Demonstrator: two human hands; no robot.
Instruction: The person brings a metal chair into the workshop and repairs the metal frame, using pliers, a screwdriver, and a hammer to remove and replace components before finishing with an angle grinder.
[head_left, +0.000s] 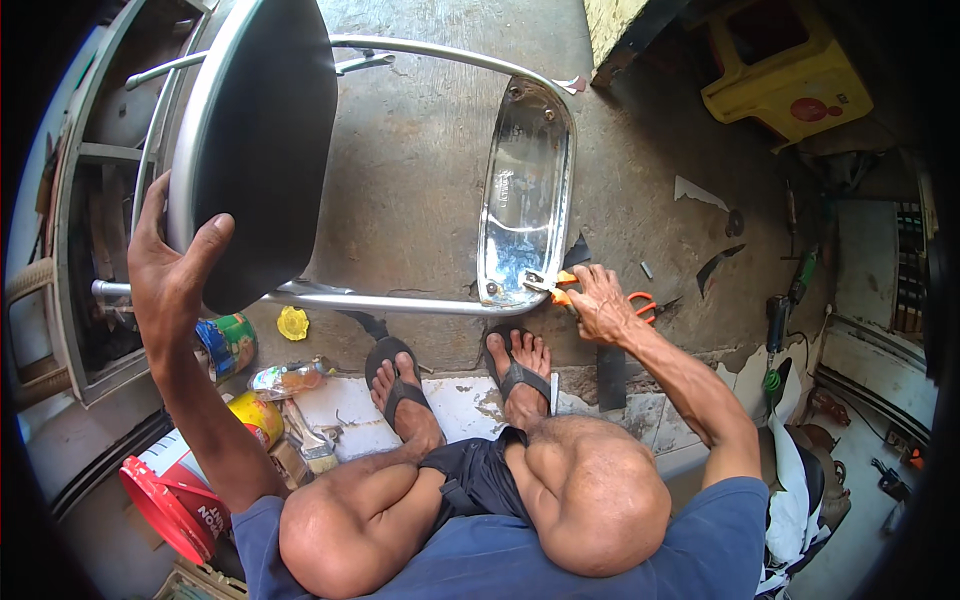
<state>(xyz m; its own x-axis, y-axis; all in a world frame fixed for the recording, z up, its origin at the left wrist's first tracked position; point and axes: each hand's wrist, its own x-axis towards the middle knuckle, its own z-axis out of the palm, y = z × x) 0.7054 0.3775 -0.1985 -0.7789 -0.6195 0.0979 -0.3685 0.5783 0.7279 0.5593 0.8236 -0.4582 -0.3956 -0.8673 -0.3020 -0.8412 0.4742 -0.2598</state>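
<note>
My left hand (175,255) grips the silver-rimmed edge of a black padded chair seat (265,130), fingers round the rim and thumb on the black face. The seat is part of a tubular metal chair frame (380,304) lying on the floor. At the frame's right end is a shiny metal panel (520,190) with bolts at its corners. My right hand (600,305) is closed on orange-handled pliers (560,280), whose jaws are at the panel's near right corner. Orange-handled scissors (648,310) lie just beyond that hand.
A metal rack (105,150) stands left, near tins (225,340), brushes (318,450) and a red-rimmed bucket (170,500). A yellow plastic stool (790,85) is at upper right; a power tool (778,325) sits right. Black offcuts (718,262) lie about. My sandalled feet are below the frame.
</note>
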